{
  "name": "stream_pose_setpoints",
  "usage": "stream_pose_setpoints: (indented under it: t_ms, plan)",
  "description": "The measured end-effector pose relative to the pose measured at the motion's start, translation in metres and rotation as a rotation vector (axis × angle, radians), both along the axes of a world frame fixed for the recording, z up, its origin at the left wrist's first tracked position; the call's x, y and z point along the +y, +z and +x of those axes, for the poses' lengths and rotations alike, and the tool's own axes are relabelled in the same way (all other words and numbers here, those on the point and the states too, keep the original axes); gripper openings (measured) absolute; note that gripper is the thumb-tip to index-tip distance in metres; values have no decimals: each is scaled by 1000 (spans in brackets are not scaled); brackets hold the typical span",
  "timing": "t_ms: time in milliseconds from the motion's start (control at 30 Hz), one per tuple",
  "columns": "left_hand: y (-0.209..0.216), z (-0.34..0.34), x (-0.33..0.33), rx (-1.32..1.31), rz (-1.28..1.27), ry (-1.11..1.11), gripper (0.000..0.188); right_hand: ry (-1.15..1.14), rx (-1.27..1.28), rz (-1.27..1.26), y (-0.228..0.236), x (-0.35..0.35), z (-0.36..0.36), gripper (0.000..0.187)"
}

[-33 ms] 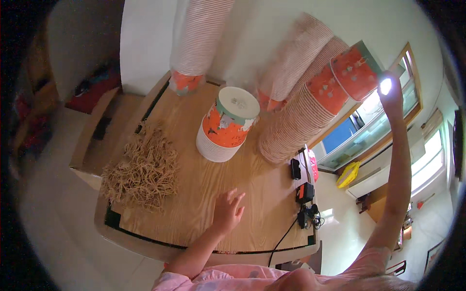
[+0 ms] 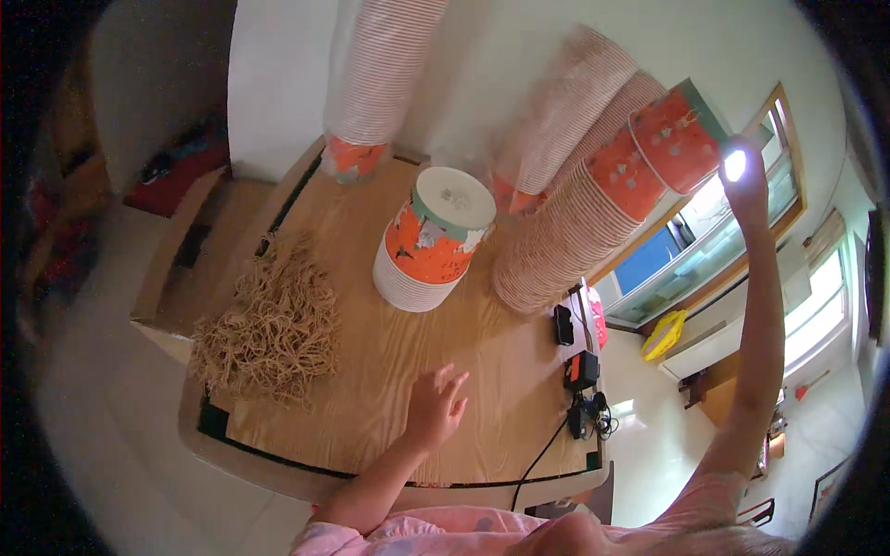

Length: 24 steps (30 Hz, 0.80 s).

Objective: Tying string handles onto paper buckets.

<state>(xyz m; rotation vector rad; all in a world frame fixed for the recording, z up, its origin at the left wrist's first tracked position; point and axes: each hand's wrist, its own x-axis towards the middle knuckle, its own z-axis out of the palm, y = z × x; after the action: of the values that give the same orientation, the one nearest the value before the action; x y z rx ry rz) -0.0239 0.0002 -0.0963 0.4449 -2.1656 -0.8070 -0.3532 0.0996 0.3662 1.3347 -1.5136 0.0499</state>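
Note:
My left hand (image 2: pixel 434 408) hovers over the near middle of the wooden table, fingers apart, holding nothing. Raised high at the right, my right hand (image 2: pixel 747 185) grips the green base end of an upside-down orange-red paper bucket (image 2: pixel 675 139). That bucket is drawn part way up from the top of a tall, leaning nested stack (image 2: pixel 561 243), exposing the orange side of the one beneath. A bright glare hides some of the right fingers. A shorter stack of upside-down orange paper buckets (image 2: pixel 431 243) with a pale green-edged base stands mid-table.
Tangled brown strands (image 2: pixel 273 324) lie in a heap at the left of the table (image 2: pixel 371 408). Plastic-wrapped bucket stacks stand behind, one far left (image 2: pixel 385 83), others (image 2: pixel 575 102) beside the leaning stack. Black adapters and cables (image 2: pixel 582 394) sit along the right edge. An open cardboard box (image 2: pixel 199 250) is left.

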Motion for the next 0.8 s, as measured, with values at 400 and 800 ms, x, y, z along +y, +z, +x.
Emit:
stream_pose_setpoints:
  t_ms: [400, 800]
  plan:
    - [-2, -4, 2, -34, 51, -44, 46, -81, -173, 14, -17, -13, -32, 48]
    - [0, -1, 3, -31, 55, -68, 45, -6, -188, 93, -26, -17, -41, 46]
